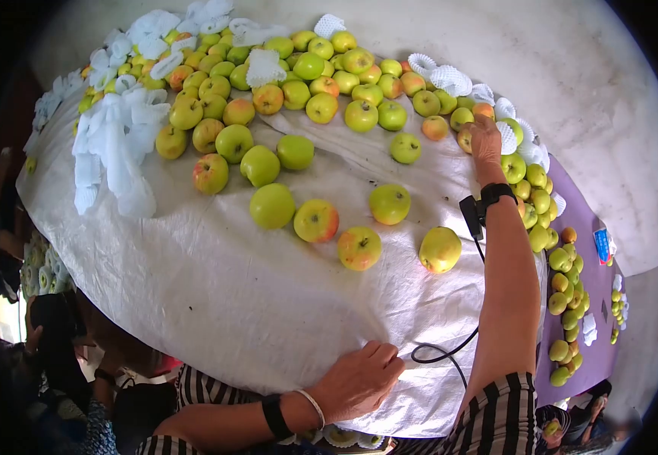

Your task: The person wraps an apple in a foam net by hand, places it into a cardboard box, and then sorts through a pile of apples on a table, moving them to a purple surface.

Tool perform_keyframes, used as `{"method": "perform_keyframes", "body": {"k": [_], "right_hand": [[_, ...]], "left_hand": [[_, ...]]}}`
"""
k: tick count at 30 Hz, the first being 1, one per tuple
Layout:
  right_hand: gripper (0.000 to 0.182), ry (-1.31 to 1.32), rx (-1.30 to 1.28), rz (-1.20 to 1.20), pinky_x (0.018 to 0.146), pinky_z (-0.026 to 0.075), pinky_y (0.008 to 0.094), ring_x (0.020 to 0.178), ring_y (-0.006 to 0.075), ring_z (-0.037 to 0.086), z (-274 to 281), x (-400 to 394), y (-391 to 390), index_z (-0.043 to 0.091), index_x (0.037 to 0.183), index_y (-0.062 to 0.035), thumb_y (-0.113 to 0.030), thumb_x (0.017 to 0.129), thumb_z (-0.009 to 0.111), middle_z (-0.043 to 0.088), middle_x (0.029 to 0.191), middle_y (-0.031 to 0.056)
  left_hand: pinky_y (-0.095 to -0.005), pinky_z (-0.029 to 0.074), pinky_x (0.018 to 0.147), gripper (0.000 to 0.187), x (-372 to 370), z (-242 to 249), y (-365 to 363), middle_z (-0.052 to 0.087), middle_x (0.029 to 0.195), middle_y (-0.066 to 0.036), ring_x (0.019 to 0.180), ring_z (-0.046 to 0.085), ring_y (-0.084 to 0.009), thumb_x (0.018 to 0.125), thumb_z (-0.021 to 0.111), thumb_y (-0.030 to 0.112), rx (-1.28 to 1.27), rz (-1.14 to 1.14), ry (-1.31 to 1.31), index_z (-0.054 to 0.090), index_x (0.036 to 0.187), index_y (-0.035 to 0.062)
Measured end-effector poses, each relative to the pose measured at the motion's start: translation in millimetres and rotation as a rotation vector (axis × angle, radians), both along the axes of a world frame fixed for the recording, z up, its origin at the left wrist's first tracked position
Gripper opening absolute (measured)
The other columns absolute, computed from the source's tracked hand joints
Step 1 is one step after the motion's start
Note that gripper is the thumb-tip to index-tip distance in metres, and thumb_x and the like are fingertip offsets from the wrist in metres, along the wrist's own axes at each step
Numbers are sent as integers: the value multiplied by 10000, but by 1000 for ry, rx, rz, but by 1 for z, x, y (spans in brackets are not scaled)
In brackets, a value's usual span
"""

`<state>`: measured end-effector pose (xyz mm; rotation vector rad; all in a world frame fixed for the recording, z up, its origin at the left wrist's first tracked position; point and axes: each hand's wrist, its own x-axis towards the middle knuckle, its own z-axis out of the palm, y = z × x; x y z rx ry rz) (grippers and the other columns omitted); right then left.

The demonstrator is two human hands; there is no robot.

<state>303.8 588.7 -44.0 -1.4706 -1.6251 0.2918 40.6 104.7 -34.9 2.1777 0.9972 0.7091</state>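
Many green-yellow apples, some with red patches, lie on a white sheet [268, 334]. My right hand [485, 144] reaches to the sheet's right side, its fingers closed round an apple [465, 139]; a white foam net [506, 139] is right beside it. My left hand [363, 379] rests near the front edge of the sheet with its fingers curled in; whatever it might hold is hidden. Between the hands, nearest to them, sit a yellow-green apple [440, 250] and a red-blushed apple [359, 248].
White foam nets [113, 144] are heaped at the left, with more along the back. A black cable [450, 353] runs from my right wrist. A purple surface [564, 303] at the right bears more apples and a blue packet [602, 246]. Other people's arms show at lower left.
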Motion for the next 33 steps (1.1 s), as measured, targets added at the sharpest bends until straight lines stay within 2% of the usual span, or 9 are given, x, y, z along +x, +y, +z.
{"method": "perform_keyframes", "body": {"k": [1,3,5,7,11,21,24,27,33], "right_hand": [[273,-9,20,2,1047,513,422,1133,329,691,0,-1,-2,738,1112,-36,-154,880,658,734,1173,211],[419,-975,346,172,1053,506,426,1224,348,642,-2,6,7,670,1259,-26,-139,855,662,700,1247,235],[572,-942,232,320,1067,497,425,1303,366,588,-8,0,1,590,1391,-44,-104,827,662,658,1324,246],[735,109,-291,379,1089,485,418,1371,383,531,15,-59,-61,498,1510,-90,-50,794,658,609,1403,244],[829,-562,-172,422,1091,478,463,1354,456,515,20,-88,-70,406,1570,-176,7,789,619,499,1489,277],[549,-710,-254,224,943,526,542,1118,441,662,24,-105,-69,511,1394,-210,-134,877,681,656,1234,267],[511,-655,-115,256,884,557,488,1066,345,711,15,-97,-66,538,1350,-129,-204,882,729,695,1180,233],[582,-91,-594,235,798,565,366,996,227,720,55,-101,-96,533,1395,-69,-281,902,758,699,1169,152],[693,632,-567,706,707,506,239,948,159,666,85,-99,-156,433,1553,-92,-143,945,761,670,1192,65]], "left_hand": [[-386,527,798,203,0,0,0,572,1034,-119,938,586,-283,907,712,144,2,3,-3,594,1037,41],[-383,525,797,199,0,1,0,573,1030,-119,934,587,-282,905,713,141,7,7,-8,591,1026,41],[-379,523,799,193,0,1,0,575,1028,-118,931,587,-281,903,714,137,12,10,-11,588,1015,42],[-378,521,798,186,0,1,0,572,1022,-117,934,588,-279,903,712,133,7,7,-7,587,1007,44],[-379,517,792,171,-1,1,1,564,1010,-113,934,588,-272,905,707,132,-1,-8,14,582,986,47],[-371,519,783,208,-3,3,0,552,997,-103,929,582,-257,860,725,137,53,6,-17,583,977,43],[-366,520,785,218,-4,2,0,553,996,-102,935,581,-256,850,730,140,83,3,10,586,982,43],[-363,518,791,226,-2,1,-2,555,995,-102,938,580,-258,844,732,141,83,6,26,588,988,44],[-373,516,799,210,0,1,-1,562,992,-106,935,583,-265,852,727,137,67,13,23,588,977,42]]}}
